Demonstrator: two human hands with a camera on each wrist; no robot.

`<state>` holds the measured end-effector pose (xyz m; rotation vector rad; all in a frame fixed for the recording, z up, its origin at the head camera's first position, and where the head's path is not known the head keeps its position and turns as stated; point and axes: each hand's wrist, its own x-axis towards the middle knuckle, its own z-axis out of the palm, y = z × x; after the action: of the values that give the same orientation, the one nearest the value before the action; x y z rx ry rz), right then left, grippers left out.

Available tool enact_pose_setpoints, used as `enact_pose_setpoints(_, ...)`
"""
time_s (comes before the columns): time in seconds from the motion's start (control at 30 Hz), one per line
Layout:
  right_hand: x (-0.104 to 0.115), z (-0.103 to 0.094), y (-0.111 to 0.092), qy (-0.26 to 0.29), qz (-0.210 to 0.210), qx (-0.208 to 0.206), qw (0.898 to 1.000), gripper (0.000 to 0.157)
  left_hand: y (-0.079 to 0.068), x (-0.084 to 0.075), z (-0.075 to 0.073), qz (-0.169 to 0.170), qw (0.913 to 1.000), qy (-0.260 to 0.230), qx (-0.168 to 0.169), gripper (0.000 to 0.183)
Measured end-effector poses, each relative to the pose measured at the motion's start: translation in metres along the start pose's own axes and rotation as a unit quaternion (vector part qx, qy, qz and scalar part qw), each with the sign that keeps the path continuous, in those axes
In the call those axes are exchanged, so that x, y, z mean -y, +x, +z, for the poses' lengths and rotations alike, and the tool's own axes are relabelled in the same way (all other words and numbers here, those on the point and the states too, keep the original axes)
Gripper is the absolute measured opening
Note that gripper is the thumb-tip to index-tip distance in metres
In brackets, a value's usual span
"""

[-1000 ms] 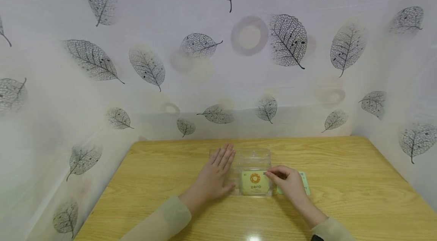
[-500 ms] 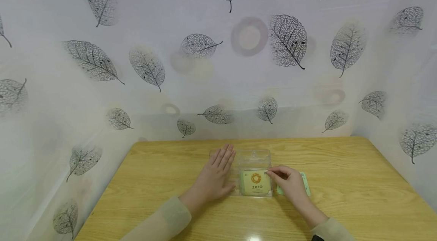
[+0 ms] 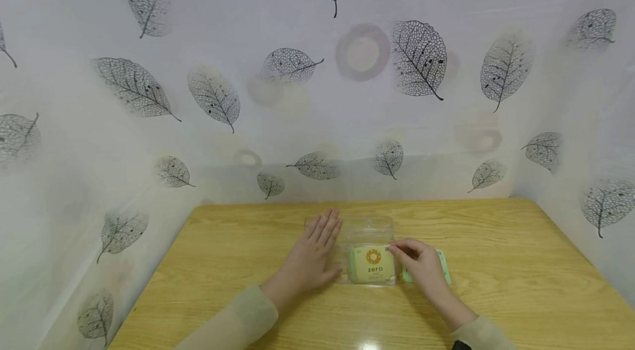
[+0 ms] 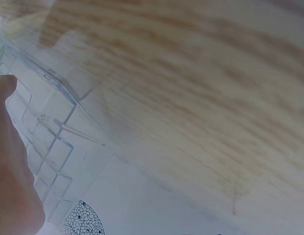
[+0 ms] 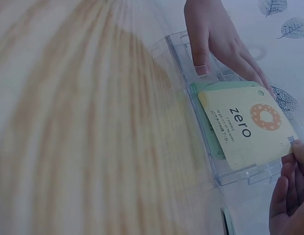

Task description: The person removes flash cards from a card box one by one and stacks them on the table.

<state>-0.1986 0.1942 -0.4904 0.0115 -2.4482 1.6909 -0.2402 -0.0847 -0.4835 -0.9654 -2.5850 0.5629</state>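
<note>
Left forearm (image 3: 233, 319): in it comes from the lower left, pale-sleeved, slanting up and inward.
Left wrist (image 3: 274, 289): bare, running nearly in line with the arm.
Left hand (image 3: 310, 259): back uppermost, straight fingers (image 3: 324, 230) pointing forward, close together!
Left thumb (image 3: 330, 274): swung well away from those fingers, aiming rightward.
Right forearm (image 3: 483, 334): pale-sleeved too, slanting in from the lower right.
Right hand (image 3: 421, 267): turned inward, thumb (image 5: 301, 152) and forefinger pinching at the tips.
Right hand's other fingers (image 5: 278, 198): bent, tucked below the pinch.
Reach: left fingertips farther forward than the right's.
</note>
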Motion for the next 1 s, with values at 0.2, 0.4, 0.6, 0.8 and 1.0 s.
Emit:
enact_pose_setpoints(0.2,-0.0006,-0.0005,0.0002,-0.002,-0.010,0.002,1.000,0.013,0.0005,-0.0002,0.0004,-0.001,1.0000,0.008,0.004,0.102)
enact_pose_setpoints(0.4,-0.0010,-0.0010,0.0002,-0.007,-0.016,-0.001,1.000,0.015,0.0006,-0.0001,0.0031,0.000,0.9999,0.006,-0.010,0.103)
enact_pose_setpoints(0.6,0.0014,-0.0018,0.0013,-0.013,-0.025,-0.005,1.000,0.014,0.0009,0.0007,0.0031,0.002,0.9999,0.003,-0.012,0.102)
enact_pose_setpoints(0.8,0.0020,-0.0015,0.0026,-0.015,-0.026,-0.010,0.999,0.014,0.0006,0.0007,0.0010,0.001,1.0000,0.000,-0.005,0.102)
enact_pose_setpoints(1.0,0.0030,-0.0008,0.0031,-0.018,-0.025,-0.015,0.999,0.013,0.0001,0.0003,0.0003,-0.001,1.0000,-0.007,-0.002,0.103)
